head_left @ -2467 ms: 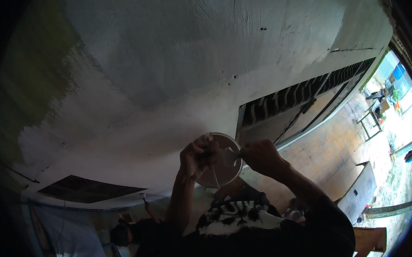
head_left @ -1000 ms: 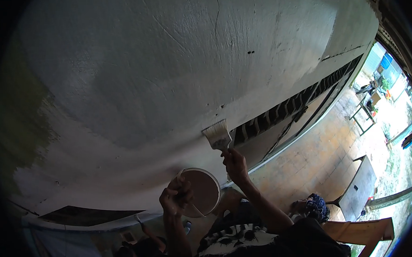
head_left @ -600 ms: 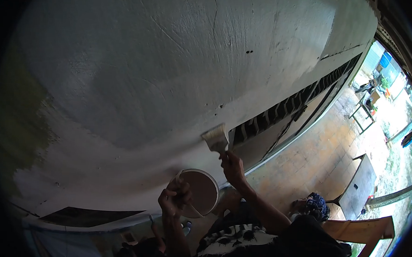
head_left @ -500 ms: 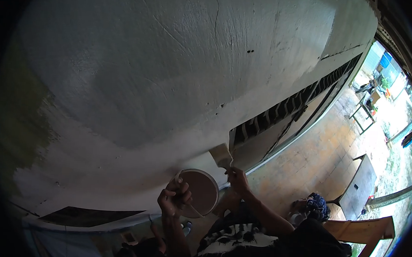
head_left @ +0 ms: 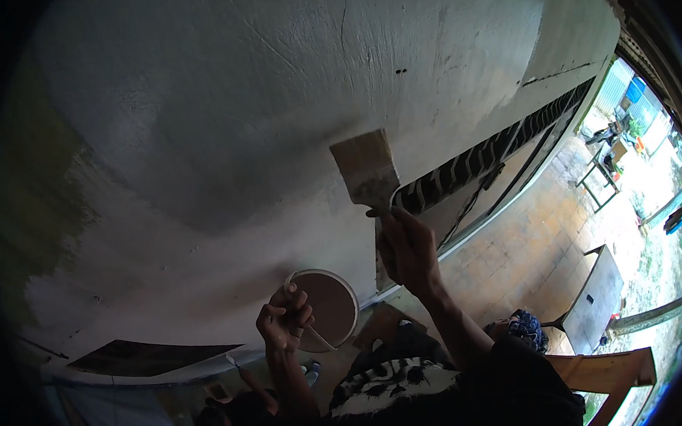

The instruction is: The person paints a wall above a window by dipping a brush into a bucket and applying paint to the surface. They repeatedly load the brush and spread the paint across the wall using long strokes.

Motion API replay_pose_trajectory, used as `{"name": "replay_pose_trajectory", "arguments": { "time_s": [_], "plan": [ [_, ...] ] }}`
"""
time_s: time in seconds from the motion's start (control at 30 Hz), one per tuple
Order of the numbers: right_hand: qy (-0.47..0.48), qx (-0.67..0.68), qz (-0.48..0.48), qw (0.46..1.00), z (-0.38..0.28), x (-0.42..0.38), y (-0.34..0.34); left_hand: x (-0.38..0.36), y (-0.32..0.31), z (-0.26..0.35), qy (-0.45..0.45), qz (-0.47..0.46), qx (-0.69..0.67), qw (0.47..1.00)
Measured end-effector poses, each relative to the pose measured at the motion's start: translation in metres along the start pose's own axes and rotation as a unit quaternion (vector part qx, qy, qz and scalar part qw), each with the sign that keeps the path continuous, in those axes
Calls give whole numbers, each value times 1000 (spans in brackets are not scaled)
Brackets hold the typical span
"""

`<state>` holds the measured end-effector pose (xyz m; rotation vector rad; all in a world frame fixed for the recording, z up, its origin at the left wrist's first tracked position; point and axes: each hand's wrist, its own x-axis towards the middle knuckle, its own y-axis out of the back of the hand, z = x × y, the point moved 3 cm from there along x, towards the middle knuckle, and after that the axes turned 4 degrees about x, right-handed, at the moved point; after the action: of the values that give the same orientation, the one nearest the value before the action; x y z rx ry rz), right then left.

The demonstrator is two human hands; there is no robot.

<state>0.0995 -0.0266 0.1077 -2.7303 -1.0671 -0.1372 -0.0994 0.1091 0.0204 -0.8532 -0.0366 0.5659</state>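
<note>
My right hand point(head_left: 408, 251) is wrapped round the handle of a wide, flat paintbrush point(head_left: 370, 168), whose pale bristles point up in front of the wall point(head_left: 228, 153). Lower down, my left hand point(head_left: 285, 318) is closed on the thin handle point(head_left: 319, 337) of a round paint bucket point(head_left: 355, 297). Pale, pinkish-grey paint shows inside the bucket. Fresh-looking white covers part of the grey wall, while a greenish patch point(head_left: 29, 197) shows at the far left.
Below me, another person's hand point(head_left: 251, 379) holds a small brush. A second person in a patterned head covering point(head_left: 526, 331) is low at the right. A dark patterned window strip point(head_left: 506, 144), a table point(head_left: 592, 303), a wooden chair point(head_left: 602, 373) and tiled floor point(head_left: 525, 238) lie rightward.
My right hand has risen with the paintbrush from beside the bucket to higher in front of the wall. The bucket in my left hand has shifted slightly up and left.
</note>
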Motion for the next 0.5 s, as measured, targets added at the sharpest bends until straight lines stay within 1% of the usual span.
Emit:
{"name": "replay_pose_trajectory", "arguments": {
  "time_s": [0.03,0.1,0.17,0.2,0.27,0.33,0.4,0.43,0.47,0.5],
  "plan": [
    [-19,17,8,1000,29,5,2,0,0,1,-3,3,-2,1000],
    [-12,-47,28,998,122,9,11,0,5,-1,-16,-13,-13,1000],
    [-77,-56,36,995,191,-8,19,0,5,-1,-28,-30,-26,999],
    [-75,-57,35,995,218,-17,24,0,4,-1,-19,-22,-23,999],
    [-175,-15,40,984,258,-38,35,-3,3,-3,-6,-12,-20,1000],
    [-172,-18,45,984,223,-47,36,-2,3,-2,-9,-35,-20,999],
    [-173,-20,51,983,176,-50,31,-3,0,-2,-17,-19,-18,999],
    [-69,-73,86,991,147,-43,28,-5,0,-2,-26,-4,-19,999],
    [36,-125,120,984,124,-37,25,-5,0,-3,-23,-2,-18,1000],
    [34,-124,122,984,111,-27,23,-4,0,-3,-22,-12,-20,999]
  ]
}}
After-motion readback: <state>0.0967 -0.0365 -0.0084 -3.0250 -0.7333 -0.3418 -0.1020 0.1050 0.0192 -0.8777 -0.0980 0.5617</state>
